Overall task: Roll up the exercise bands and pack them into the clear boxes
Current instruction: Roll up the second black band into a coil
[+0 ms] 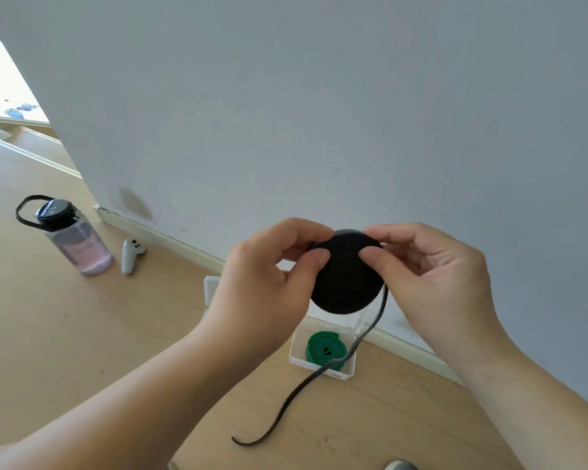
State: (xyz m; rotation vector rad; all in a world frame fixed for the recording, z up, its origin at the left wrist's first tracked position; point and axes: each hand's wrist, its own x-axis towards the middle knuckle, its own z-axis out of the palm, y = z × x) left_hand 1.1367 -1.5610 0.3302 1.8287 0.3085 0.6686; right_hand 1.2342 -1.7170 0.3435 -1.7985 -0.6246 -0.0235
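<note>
A black exercise band point(345, 283) is wound into a flat round coil held up in front of the wall. My left hand point(269, 283) pinches its left edge and my right hand point(435, 276) pinches its upper right edge. The band's loose tail hangs from the coil's right side down to the wooden floor, ending near the bottom centre. Below the coil, an open clear box point(297, 357) on the floor holds a rolled green band point(325, 349). Another clear box point(211, 293) stands partly hidden behind my left hand.
A clear water bottle point(78, 239) with a black lid stands on the floor at left, with a white handheld controller point(131, 254) beside it. A white wall with a baseboard point(170, 239) runs close behind the boxes.
</note>
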